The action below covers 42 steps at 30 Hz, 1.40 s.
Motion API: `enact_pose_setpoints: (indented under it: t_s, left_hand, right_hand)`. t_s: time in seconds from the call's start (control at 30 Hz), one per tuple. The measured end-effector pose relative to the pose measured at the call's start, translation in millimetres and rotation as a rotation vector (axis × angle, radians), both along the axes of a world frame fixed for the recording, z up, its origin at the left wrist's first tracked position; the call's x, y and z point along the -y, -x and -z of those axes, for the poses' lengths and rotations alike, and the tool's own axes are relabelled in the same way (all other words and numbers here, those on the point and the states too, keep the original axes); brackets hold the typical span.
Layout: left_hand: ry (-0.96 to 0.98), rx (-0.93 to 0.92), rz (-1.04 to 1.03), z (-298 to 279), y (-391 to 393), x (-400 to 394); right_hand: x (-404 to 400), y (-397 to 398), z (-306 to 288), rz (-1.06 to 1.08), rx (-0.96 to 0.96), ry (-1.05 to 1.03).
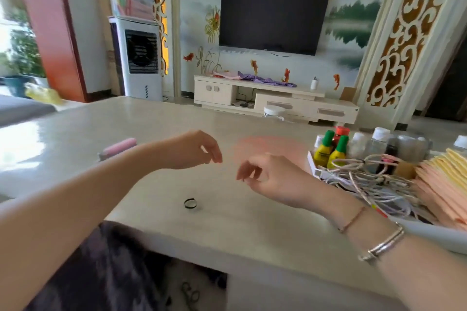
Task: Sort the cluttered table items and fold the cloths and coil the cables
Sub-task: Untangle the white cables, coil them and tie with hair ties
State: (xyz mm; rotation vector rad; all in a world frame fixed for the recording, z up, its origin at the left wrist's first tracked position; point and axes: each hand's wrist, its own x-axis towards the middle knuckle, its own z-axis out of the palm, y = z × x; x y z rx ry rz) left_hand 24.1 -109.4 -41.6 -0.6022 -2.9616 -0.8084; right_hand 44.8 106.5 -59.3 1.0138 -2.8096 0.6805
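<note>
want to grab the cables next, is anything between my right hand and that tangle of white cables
Nothing visible stands in the way. The right hand hovers over bare tabletop, and the tangle of white cables lies just to its right, spilling from the white tray of bottles.

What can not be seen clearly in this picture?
- Head view: bottle labels, too small to read.
- Cloth stack, cut off by the right edge.
- Cables tangled; their count is unclear.
- Pink object, blurred, partly behind the left forearm.
</note>
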Motion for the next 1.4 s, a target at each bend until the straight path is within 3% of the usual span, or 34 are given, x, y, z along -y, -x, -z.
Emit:
enact_pose_setpoints:
  t_s: [0.33, 0.6, 0.7, 0.83, 1.03, 1.23, 1.4]
  left_hand:
    - [-0.001, 0.021, -0.076, 39, -23, 67]
    - [-0.063, -0.042, -0.122, 41, -16, 67]
    - [-0.169, -0.055, -0.129, 39, -7, 45]
    - [-0.279, -0.059, -0.083, 31, 12, -19]
    - [-0.346, -0.066, 0.058, 29, 30, -143]
    - [-0.318, -0.107, 0.225, 31, 31, -217]
    - [-0.19, -0.23, 0.384, 26, 17, -226]
  right_hand:
    - [86, 5, 29, 0.008, 0.188, -0.029]
    - [97, 11, 28, 0.021, 0.132, -0.132]
    - [66, 17, 11, 0.122, 0.115, -0.009]
    - [-33, 31, -10, 0.374, 0.017, 0.144]
    - [-170, 7, -21, 0.648, -0.056, 0.218]
    - [-219, -13, -11, 0.578, 0.048, 0.102]
    - [-230, -23, -15, 0.583, -0.072, 0.097]
